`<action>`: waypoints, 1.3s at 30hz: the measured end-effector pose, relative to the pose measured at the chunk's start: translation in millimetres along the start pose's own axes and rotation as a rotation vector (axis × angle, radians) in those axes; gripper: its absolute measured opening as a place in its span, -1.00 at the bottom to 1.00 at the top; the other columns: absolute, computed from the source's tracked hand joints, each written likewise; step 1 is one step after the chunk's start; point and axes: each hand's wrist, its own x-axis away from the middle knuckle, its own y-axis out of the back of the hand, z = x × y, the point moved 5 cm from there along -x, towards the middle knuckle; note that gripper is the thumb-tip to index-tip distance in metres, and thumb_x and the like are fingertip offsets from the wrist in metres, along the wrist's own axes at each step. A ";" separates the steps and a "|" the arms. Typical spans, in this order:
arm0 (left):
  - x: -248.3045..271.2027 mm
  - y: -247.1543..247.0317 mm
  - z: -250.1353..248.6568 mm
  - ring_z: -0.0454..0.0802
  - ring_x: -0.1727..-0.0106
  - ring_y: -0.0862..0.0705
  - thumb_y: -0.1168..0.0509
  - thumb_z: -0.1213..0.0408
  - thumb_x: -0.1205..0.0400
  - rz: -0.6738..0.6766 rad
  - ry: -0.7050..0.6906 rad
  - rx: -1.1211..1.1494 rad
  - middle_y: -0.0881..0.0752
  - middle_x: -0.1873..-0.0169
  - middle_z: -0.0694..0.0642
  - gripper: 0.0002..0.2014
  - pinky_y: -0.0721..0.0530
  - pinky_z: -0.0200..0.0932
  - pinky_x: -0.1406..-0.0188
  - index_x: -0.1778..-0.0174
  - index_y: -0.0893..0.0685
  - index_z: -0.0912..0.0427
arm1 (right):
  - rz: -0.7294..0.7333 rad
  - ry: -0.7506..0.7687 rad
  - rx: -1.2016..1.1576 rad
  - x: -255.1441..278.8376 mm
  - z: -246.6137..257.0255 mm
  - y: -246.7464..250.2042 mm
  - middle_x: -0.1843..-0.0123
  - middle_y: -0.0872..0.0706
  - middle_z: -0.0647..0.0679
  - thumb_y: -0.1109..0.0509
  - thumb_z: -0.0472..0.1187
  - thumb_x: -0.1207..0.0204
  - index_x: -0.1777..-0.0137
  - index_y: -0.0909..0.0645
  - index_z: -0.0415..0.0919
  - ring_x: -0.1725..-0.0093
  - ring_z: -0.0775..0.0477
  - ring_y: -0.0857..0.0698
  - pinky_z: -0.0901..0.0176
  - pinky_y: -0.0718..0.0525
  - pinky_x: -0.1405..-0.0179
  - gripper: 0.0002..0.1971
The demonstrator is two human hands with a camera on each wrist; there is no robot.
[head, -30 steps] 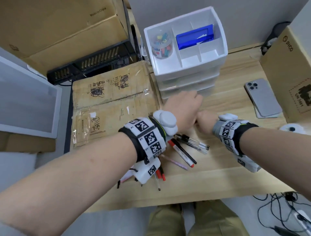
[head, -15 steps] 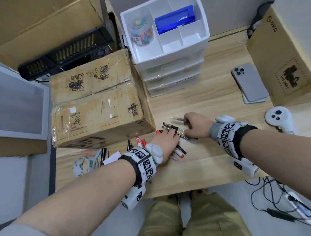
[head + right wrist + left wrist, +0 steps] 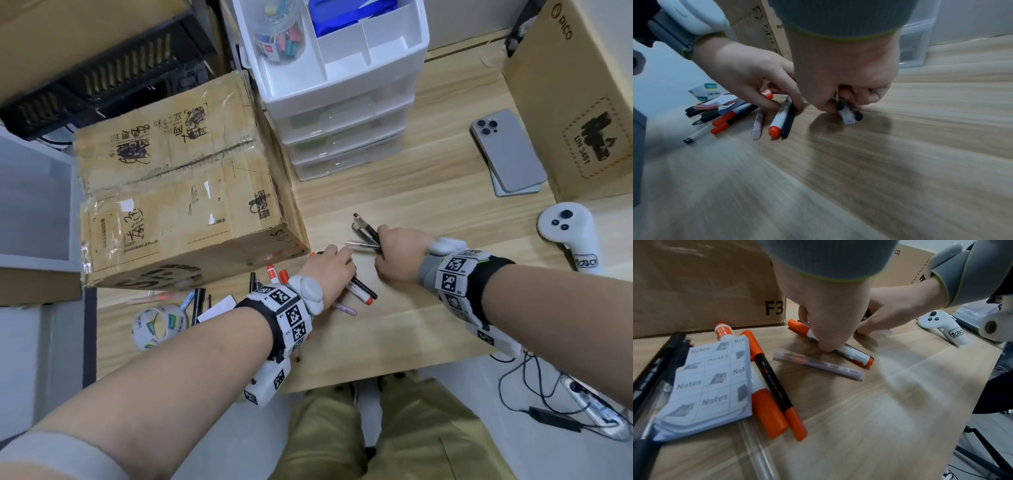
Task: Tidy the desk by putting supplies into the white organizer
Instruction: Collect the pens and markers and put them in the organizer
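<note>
The white organizer (image 3: 346, 89) stands at the back of the desk, its top tray holding a clip jar and a blue box. My right hand (image 3: 388, 248) grips a bundle of black and clear pens (image 3: 365, 234), whose ends poke out below the fingers (image 3: 849, 113). My left hand (image 3: 337, 269) is just to its left, fingers curled onto a white marker with orange caps (image 3: 856, 356) and a black pen (image 3: 789, 120) lying beside it. A lilac pen (image 3: 818, 366) lies loose in front of them.
More orange markers (image 3: 772, 391), a notes pad (image 3: 709, 386), black pens and a tape roll (image 3: 157, 325) lie at the left front. A cardboard box (image 3: 178, 192) sits left of the organizer. A phone (image 3: 507, 154), a white controller (image 3: 565, 226) and another box (image 3: 582, 102) are at the right.
My left hand came back from the organizer's drawers to the pens and closed onto the white marker. The right hand gathered the black pens and turned them more upright.
</note>
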 end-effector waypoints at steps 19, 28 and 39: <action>9.3 33.3 -18.2 0.07 0.18 -0.67 -0.60 0.06 -0.16 -0.310 -0.205 -0.213 -0.67 0.27 0.01 -0.74 -0.56 -0.15 0.24 0.32 -0.79 0.04 | 0.407 -0.248 -1.036 17.1 13.8 0.4 0.69 -0.44 -0.03 -0.24 -0.28 -0.38 0.44 -0.44 -0.20 0.64 -0.07 -0.31 0.21 -0.21 0.60 -0.83; 33.2 36.3 -8.4 0.16 0.10 -0.63 -0.52 0.21 -0.33 -0.446 -0.164 -0.100 -0.66 0.18 0.09 -0.89 -0.51 -0.05 0.18 0.30 -0.75 0.09 | 0.627 -0.028 -0.791 29.4 42.3 5.3 0.49 -0.60 -0.08 -0.61 -0.10 -0.22 0.35 -0.63 -0.20 0.52 -0.05 -0.47 0.21 -0.39 0.48 -0.77; 103.3 0.2 38.7 0.19 0.03 -0.53 -0.32 0.34 -0.47 -0.476 0.125 0.177 -0.59 0.02 0.17 -0.71 -0.54 0.01 0.10 -0.11 -0.63 0.25 | 0.464 0.021 -0.607 26.8 80.5 9.4 0.50 -0.69 -0.17 -0.41 -0.35 -0.25 0.27 -0.52 -0.19 0.53 -0.14 -0.60 0.15 -0.58 0.48 -0.87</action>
